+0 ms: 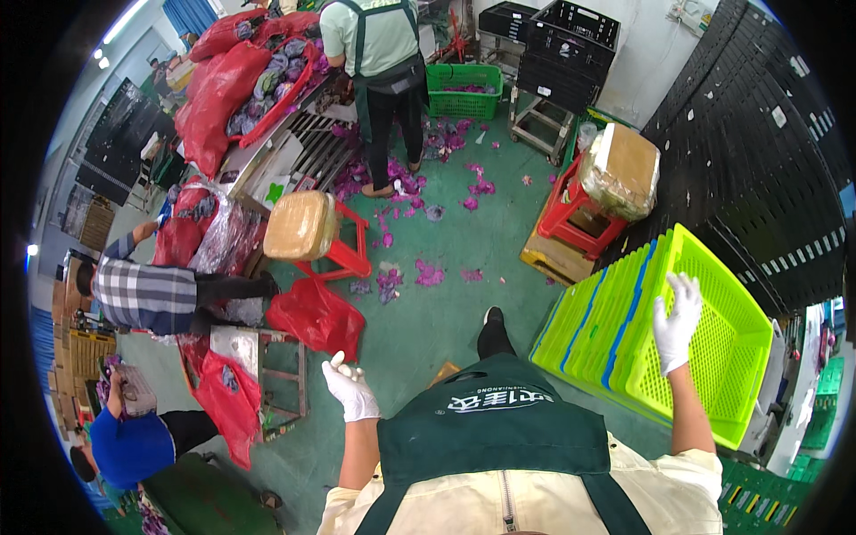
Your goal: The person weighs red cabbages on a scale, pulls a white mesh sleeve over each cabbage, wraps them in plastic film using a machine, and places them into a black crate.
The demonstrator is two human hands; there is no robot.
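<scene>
A white glove covers my left hand (349, 389), which is held out over the green floor with nothing in it; its fingers are loosely bent and apart. On the right, my gloved right hand (678, 326) is raised with fingers spread, overlapping the opening of the end basket in a row of nested lime-green plastic baskets (599, 323). Whether it touches the basket cannot be made out. Blue rims show between some of the baskets. My dark green apron (495, 423) fills the lower middle of the view.
Red stools (343, 254) with taped tops stand left and right. Purple leaf scraps (430, 272) litter the floor. Red bags (209, 116) of purple cabbage lie on a metal table. Black crates (758, 152) line the right wall. A person (379, 53) stands ahead; two others work at left.
</scene>
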